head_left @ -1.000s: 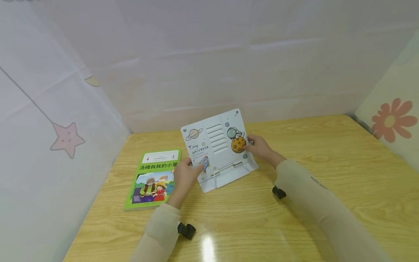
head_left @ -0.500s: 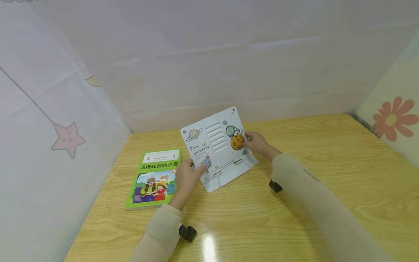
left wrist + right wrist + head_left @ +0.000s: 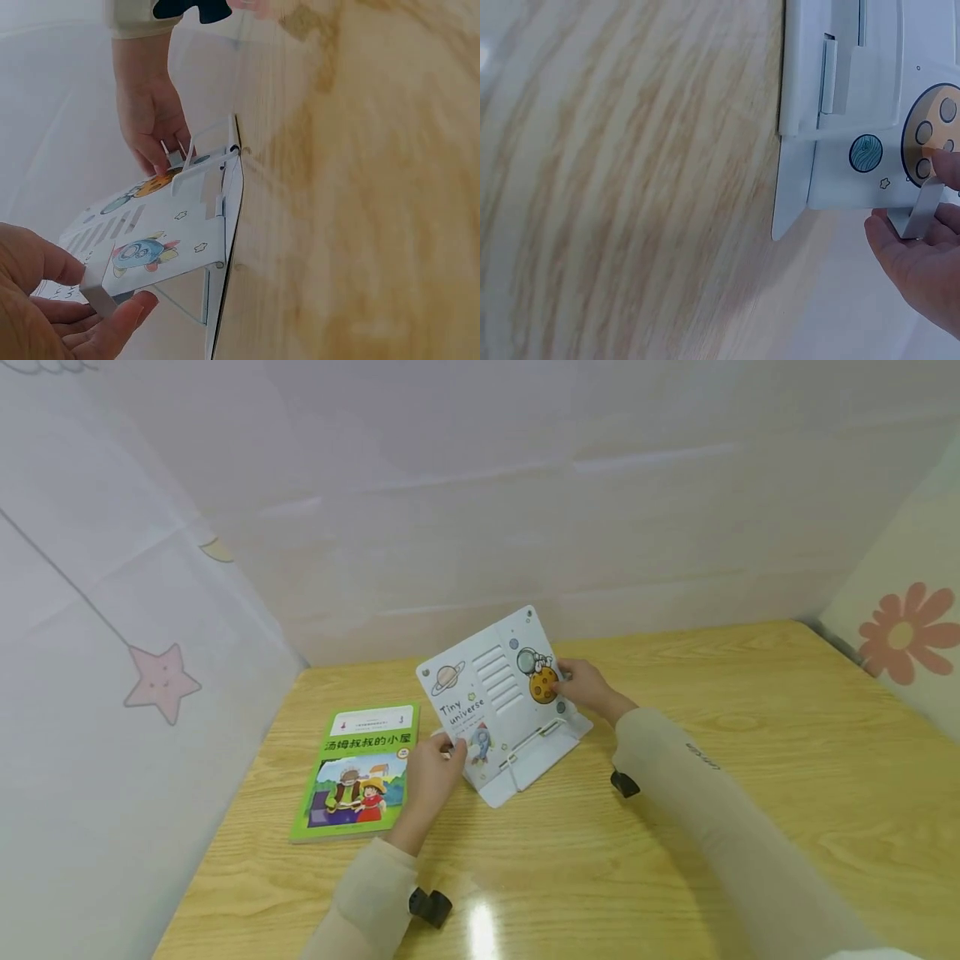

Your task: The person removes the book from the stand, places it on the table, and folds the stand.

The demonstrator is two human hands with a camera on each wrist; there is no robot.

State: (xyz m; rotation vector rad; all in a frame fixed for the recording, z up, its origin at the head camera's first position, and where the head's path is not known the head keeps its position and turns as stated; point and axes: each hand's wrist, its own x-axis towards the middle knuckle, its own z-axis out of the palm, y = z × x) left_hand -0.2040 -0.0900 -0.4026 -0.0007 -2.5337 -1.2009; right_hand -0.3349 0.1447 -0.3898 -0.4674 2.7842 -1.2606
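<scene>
A white metal book stand [image 3: 497, 689], printed with planets, an astronaut and "Tiny universe", leans back at an angle on the table, its bottom ledge and wire page holders facing me. My left hand [image 3: 429, 781] grips the stand's left edge. Seen from the left wrist, thumb and fingers of that hand [image 3: 34, 300] pinch a bent side tab [image 3: 97, 281]. On the opposite edge my right hand [image 3: 592, 687] holds on, thumb over the orange planet. The right wrist view has a second bent tab [image 3: 922, 210] between this hand's [image 3: 930, 274] thumb and fingers.
A green picture book [image 3: 360, 768] with Chinese lettering lies flat left of the stand, beside my left hand. Wood-grain table [image 3: 750, 735] extends to the right. A pale cloth backdrop [image 3: 525, 510] rises behind the table, with printed side panels.
The stand has turned slightly, its left lower corner coming nearer and to the right, its right side shifting a little left. Both hands keep their hold and move with it.
</scene>
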